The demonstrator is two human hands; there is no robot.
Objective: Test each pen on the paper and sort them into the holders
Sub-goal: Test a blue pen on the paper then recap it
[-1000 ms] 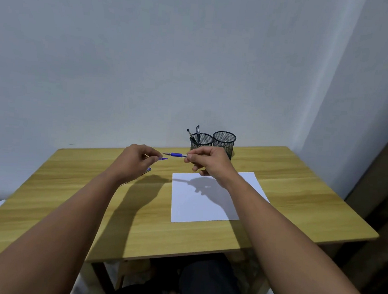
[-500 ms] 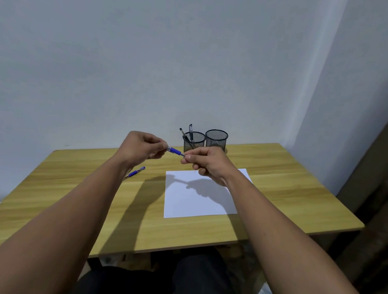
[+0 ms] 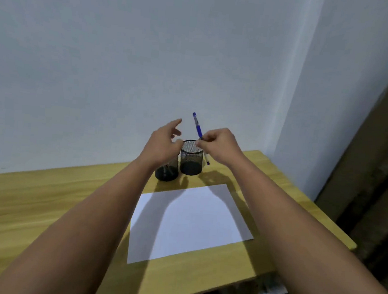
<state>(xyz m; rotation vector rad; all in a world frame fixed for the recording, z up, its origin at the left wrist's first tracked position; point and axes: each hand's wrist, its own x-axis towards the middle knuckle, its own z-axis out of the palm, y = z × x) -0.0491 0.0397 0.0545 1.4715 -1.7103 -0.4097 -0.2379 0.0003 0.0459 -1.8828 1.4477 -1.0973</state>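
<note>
From the head view, your right hand [image 3: 221, 146] pinches the blue pen [image 3: 198, 133] nearly upright, above and just right of the right mesh holder [image 3: 191, 158]. Your left hand [image 3: 163, 144] hangs open and empty over the left holder [image 3: 166, 171]. The paper [image 3: 189, 220] lies on the counter [image 3: 44, 204].

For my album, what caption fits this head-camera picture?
Right hand holds a blue pen over the right mesh holder; open left hand hovers beside it.

Two holders [image 3: 191, 157] (side by side) stand behind the paper [image 3: 189, 220] on the table [image 3: 33, 203].
</note>
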